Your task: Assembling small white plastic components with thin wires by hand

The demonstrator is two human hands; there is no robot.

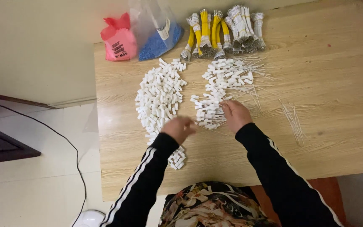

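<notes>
The left hand (pixel 180 128) hovers loosely curled, blurred, holding nothing I can make out, beside the pile of small white plastic pieces (pixel 159 98). The right hand (pixel 235 114) pinches pieces with thin wires (pixel 221 84) just ahead of it. These look light, stiff and easily scattered; best pinched by the white body. Beyond: a pink bag (pixel 119 41), a clear bag of blue pellets (pixel 159 40), yellow wire bundles (pixel 219 31).

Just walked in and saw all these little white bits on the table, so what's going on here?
A person in black sleeves with white stripes works at a wooden table. The left hand sits by a pile of small white plastic pieces. The right hand touches a second pile of white pieces fitted with thin wires. Bundled yellow and white wires lie further back.
</notes>
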